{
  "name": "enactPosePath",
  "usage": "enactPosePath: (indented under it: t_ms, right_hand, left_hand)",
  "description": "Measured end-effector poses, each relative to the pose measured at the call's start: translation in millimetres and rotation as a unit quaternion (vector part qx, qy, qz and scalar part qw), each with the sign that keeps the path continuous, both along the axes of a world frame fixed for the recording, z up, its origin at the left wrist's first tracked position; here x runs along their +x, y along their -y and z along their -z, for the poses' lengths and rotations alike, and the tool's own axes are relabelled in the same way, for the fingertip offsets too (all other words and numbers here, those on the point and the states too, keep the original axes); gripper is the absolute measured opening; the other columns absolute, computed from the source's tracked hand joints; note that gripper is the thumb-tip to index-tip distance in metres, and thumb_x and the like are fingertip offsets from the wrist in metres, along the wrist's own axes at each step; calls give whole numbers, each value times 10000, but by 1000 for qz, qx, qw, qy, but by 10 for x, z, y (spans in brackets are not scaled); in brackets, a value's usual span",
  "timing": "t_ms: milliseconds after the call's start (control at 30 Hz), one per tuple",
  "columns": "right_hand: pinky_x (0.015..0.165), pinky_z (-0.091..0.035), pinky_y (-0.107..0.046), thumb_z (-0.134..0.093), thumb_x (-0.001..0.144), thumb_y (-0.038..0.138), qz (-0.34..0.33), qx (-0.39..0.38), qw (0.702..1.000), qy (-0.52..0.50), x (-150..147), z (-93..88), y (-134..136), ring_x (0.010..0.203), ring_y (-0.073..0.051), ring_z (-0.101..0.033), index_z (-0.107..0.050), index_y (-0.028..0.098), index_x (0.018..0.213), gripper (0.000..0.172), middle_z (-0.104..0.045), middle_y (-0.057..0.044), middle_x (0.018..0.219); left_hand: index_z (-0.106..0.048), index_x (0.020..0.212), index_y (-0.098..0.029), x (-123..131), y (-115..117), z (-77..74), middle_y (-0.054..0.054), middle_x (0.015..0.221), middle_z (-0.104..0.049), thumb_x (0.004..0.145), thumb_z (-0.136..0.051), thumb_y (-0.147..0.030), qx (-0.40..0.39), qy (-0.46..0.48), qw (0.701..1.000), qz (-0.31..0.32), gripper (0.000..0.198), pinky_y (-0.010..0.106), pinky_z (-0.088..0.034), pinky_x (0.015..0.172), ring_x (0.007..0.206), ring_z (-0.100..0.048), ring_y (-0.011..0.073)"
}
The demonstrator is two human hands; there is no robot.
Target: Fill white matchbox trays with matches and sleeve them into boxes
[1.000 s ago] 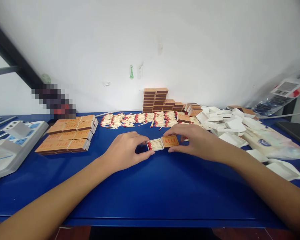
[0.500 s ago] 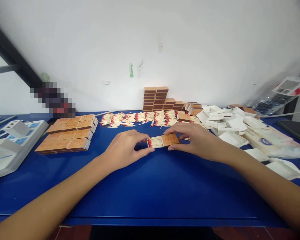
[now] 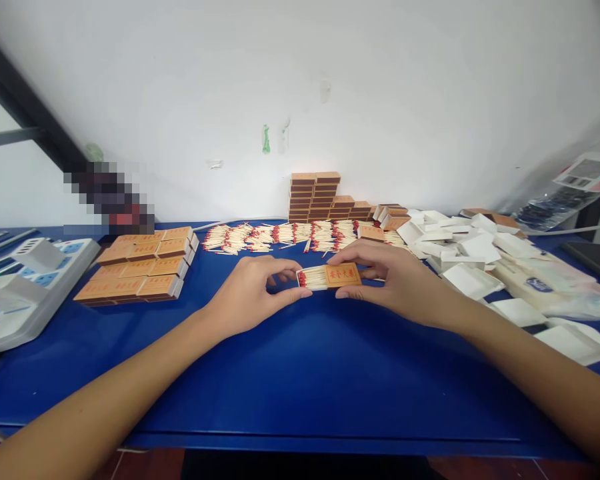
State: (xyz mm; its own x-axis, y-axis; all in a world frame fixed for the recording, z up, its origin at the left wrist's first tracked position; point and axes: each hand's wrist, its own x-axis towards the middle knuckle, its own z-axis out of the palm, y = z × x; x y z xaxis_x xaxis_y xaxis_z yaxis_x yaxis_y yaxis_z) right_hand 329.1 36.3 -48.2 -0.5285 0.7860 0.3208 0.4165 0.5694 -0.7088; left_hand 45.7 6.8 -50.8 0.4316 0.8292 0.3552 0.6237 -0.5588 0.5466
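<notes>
Between my two hands, just above the blue table [image 3: 300, 373], is a matchbox [image 3: 343, 275] with its tray part way out to the left. Red-headed matches [image 3: 311, 277] fill the white tray. My left hand [image 3: 257, 288] grips the tray's left end between thumb and fingers. The printed orange sleeve is held at its right part by my right hand [image 3: 390, 280], thumb along the near edge and fingers over the far side. Behind them, loose matches [image 3: 230, 238] lie in a long row of piles.
Closed matchboxes [image 3: 145, 267] are stacked at the left beside a white power strip [image 3: 45, 293]. More matchbox sleeves [image 3: 314, 198] stand against the wall. White empty trays [image 3: 473, 257] are heaped at the right, next to a tissue pack [image 3: 540, 283] and a plastic bottle [image 3: 555, 200].
The sleeve has slid slightly left over the tray, so a little less of the matches shows. The matchbox also sits more level. The whole view has shifted a little.
</notes>
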Motion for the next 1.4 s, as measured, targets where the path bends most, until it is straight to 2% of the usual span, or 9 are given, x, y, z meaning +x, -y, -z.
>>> enactPosePath:
  t_ms: [167,367,500,633,867,1067,1167,1267,1400]
  right_hand:
    - [891,-690,-469,-840,884,510,2,4,1000,1,-58,-12,66,1109,-306,-753,-789,327,1156,331,-781,-79,1232]
    - [970,-661,-452,-834,913,463,-56,-63,996,-29,-111,67,90,1167,-289,-739,-756,316,1231,359,-771,-64,1245]
    - [1104,-599,-538,-777,967,493,-78,-86,992,-51,-148,71,169,1324,-331,-684,-692,335,1376,446,-709,-90,1433]
    - [1195,-530,-574,-678,1042,492,-112,-103,987,-46,-202,60,319,1452,-336,-598,-515,378,1593,585,-588,-92,1617]
    - [1245,-492,-563,-565,1098,493,-141,-154,977,-37,-250,36,498,1553,-306,-510,-253,365,1748,732,-765,-75,1318]
    - [1243,-491,-579,-542,1107,523,-158,-174,972,-19,-243,14,527,1562,-316,-497,-205,364,1769,760,-737,-87,1408]
    - [1256,-480,-588,-558,1101,533,-142,-164,975,-40,-246,45,521,1610,-322,-436,-251,401,1753,733,-568,-84,1658]
    - [1288,-444,-584,-563,1097,554,-107,-143,982,-64,-235,67,475,1644,-315,-380,-315,439,1717,677,-386,-44,1796]
    - [1333,-357,-630,-549,1098,561,-34,-17,999,-17,-161,76,324,1652,-331,-354,-315,418,1710,671,-358,-59,1805]
  left_hand:
    - [-823,1133,-214,9,14,10,16,954,-828,922,-875,-407,23,24,999,8,290,264,-592,753,802,-751,161]
    - [-831,1128,-224,62,29,20,7,934,-828,884,-921,-377,10,60,997,41,302,264,-589,774,816,-751,158]
    - [-809,1057,-204,67,28,26,8,916,-820,839,-945,-459,-9,107,993,58,362,276,-592,793,808,-745,157]
    - [-750,1029,-190,67,30,48,-3,835,-784,765,-954,-591,-30,129,989,63,522,275,-582,751,741,-710,149]
    - [-733,1033,-197,133,41,92,-39,748,-729,747,-942,-635,-41,96,990,97,564,245,-516,663,641,-623,118]
    - [-753,876,-183,119,57,65,-29,729,-717,802,-914,-605,23,95,990,104,457,239,-499,645,646,-628,117]
    - [-758,873,-183,118,72,74,-29,763,-735,759,-968,-552,44,51,992,105,439,239,-490,653,670,-642,120]
    - [-781,963,-177,105,67,76,-10,799,-747,844,-932,-419,76,-3,992,96,310,255,-486,659,691,-666,139]
    - [-766,1181,-214,-35,25,-98,19,939,-797,925,-792,-325,71,-107,990,51,281,296,-537,754,820,-750,198]
